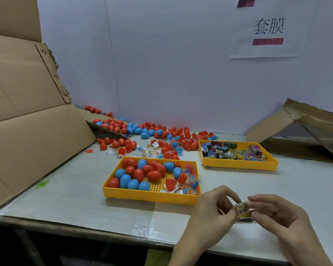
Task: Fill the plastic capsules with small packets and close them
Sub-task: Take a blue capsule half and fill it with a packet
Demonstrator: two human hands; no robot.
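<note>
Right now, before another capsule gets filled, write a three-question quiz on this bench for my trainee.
1. True or false: the left hand and the right hand both pinch one small packet between them.
2. Fill in: the far yellow tray holds printed ____.
3. Which holds closed red and blue capsules? A. the near yellow tray B. the far yellow tray C. the right hand

Key: 1 true; 2 packets; 3 A.
</note>
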